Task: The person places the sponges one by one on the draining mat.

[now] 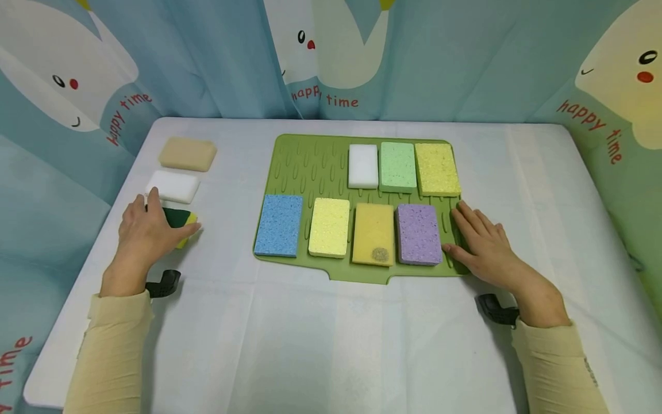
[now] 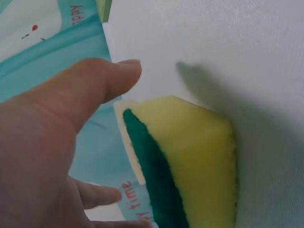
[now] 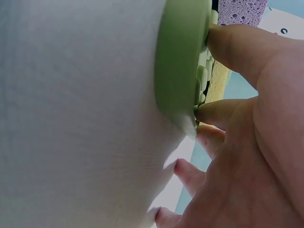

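Note:
My left hand (image 1: 147, 230) hovers over a yellow sponge with a dark green scouring layer (image 1: 177, 217) at the table's left side. In the left wrist view its thumb and fingers are spread, and the thumb stands apart from the sponge (image 2: 199, 161). Just beyond lie a white sponge (image 1: 178, 187) and a beige sponge (image 1: 188, 154). My right hand (image 1: 486, 253) rests with extended fingers at the right edge of a green ridged mat (image 1: 305, 161). Its thumb and nearest fingers touch the mat's rim (image 3: 180, 61), close to a purple sponge (image 1: 419, 234).
On the mat's front row also lie a blue sponge (image 1: 279, 225), a pale yellow one (image 1: 328, 227) and a darker yellow one (image 1: 373, 230). Behind them sit a white (image 1: 363, 167), a green (image 1: 397, 167) and a speckled yellow sponge (image 1: 438, 169). A printed curtain (image 1: 207, 57) surrounds the white table.

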A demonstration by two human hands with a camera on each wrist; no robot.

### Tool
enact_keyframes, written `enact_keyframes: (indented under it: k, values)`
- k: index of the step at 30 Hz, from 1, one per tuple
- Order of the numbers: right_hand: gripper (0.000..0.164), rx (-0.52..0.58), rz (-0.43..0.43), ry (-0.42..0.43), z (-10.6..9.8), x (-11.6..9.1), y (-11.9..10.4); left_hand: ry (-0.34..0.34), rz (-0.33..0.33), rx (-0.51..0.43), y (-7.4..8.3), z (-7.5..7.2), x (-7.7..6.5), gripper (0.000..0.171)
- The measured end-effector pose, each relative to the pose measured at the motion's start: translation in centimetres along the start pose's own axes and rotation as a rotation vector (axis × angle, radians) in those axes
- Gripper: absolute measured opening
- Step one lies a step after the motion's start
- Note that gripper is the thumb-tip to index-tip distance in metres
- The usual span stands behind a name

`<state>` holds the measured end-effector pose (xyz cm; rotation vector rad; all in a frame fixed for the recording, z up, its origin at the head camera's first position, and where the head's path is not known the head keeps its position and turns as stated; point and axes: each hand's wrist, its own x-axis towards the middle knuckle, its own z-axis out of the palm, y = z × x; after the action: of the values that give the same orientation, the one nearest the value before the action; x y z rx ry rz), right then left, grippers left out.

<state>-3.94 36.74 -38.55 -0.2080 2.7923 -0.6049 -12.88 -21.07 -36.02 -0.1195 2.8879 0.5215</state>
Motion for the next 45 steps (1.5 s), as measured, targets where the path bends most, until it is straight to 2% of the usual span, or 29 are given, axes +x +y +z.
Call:
enact_keyframes:
  k: [5, 9, 16, 21, 35, 45]
  values:
    - [0.08, 0.004, -0.009, 0.007, 0.0, 0.0, 0.0, -0.038, -0.057, 0.034, -0.3, 0.1, 0.1, 0.105]
    - [0.08, 0.0, -0.016, 0.012, 0.0, 0.0, -0.1, -0.04, -0.083, 0.046, -0.7, 0.0, 0.1, 0.099]
    - [0.08, -0.015, -0.02, 0.017, -0.1, 0.1, -0.2, -0.05, -0.129, 0.104, -0.9, -0.3, 0.3, 0.107]
    - [0.08, -0.013, -0.017, 0.012, 0.0, 0.1, -0.1, -0.074, -0.144, 0.111, -0.9, -0.3, 0.5, 0.112]
    - [0.081, -0.011, -0.014, 0.014, 0.0, 0.0, -0.2, -0.038, -0.115, 0.076, -0.9, 0.0, 0.6, 0.097]
    - [0.081, -0.01, -0.007, 0.006, 0.0, 0.1, -0.2, -0.018, -0.078, 0.049, -0.7, -0.5, 0.2, 0.092]
